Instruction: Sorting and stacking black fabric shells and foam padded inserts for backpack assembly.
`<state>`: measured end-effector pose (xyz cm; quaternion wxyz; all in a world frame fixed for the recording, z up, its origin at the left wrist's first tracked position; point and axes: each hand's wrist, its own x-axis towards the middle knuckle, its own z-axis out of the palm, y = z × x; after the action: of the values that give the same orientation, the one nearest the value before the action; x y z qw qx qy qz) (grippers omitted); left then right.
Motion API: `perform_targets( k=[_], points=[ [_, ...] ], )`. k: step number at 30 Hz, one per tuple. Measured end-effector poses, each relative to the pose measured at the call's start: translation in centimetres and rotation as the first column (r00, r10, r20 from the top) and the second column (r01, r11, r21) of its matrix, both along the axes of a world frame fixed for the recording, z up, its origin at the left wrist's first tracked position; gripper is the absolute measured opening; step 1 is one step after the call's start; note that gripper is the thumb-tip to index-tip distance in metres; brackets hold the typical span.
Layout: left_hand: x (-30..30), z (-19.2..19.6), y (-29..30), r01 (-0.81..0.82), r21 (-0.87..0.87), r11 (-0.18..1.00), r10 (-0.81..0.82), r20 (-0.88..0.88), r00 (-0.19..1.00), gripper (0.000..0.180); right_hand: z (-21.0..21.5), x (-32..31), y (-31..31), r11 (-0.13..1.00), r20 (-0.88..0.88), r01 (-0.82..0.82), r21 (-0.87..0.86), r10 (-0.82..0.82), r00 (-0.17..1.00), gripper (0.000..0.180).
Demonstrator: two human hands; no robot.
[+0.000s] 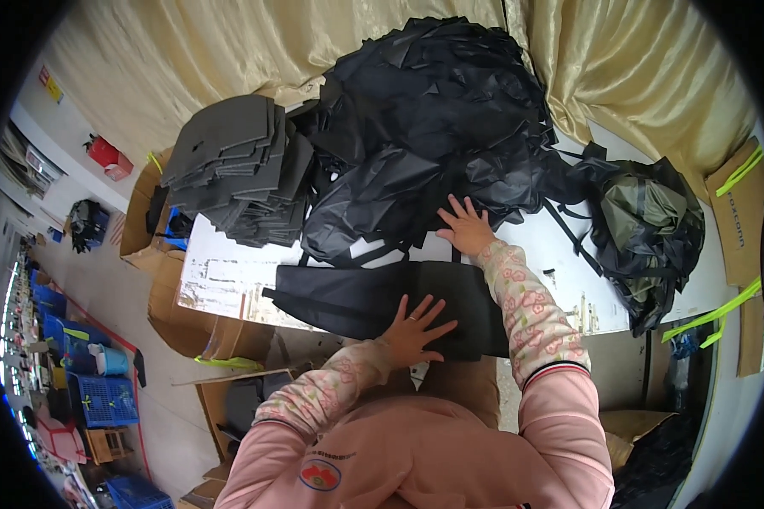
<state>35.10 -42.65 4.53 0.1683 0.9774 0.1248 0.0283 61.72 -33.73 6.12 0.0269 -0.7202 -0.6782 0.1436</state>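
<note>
Black sheet material is noted at the near edge of the white counter (221,276), where one flat panel (339,293) is laid with its long axis running left to right, roughly parallel to that edge; its right part appears to overhang on the near side. The left hand (418,331) is placed palm down over the right half of the panel, with fingers spread wide and nothing enclosed by its grip. The right hand (469,229) is positioned farther off, beyond the panel's far edge, at the near fringe of a large heap of black fabric (433,102); its fingers are likewise fanned, and no object is seen pinched in its grip. Whether fabric is pressed beneath those fingertips cannot be told. From the right hand, the panel is found on the near side and mostly to the left; the left hand is judged the nearer of the two, being already over it. Dark straps (456,254) are seen between heap and panel, though any attachment cannot be confirmed. Grey foam sheets (229,170) are stacked at far left, and a black and olive bundle (649,220) is set at right.
</note>
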Motion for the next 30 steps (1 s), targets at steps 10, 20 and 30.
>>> perform_targets(
  k=[10, 20, 30],
  points=[
    [2.5, -0.1, 0.6, -0.077, -0.061, 0.995, 0.079, 0.025, 0.997, 0.076, 0.2, 1.4, 6.8, 0.979, -0.019, 0.176, -0.099, -0.179, 0.984, 0.059],
    [0.6, 4.0, 8.7, -0.315, -0.217, 0.924, 0.382, 0.582, 0.718, 0.033, 4.2, -2.2, -13.7, 0.921, -0.198, 0.108, 0.376, -0.034, 0.98, 0.065],
    [-0.5, 3.3, 25.2, -0.643, -0.126, 0.756, 0.6, 0.527, 0.602, 0.018, -0.3, -6.2, -17.7, 0.94, -0.076, 0.073, 0.333, -0.05, 0.996, 0.069]
  ],
)
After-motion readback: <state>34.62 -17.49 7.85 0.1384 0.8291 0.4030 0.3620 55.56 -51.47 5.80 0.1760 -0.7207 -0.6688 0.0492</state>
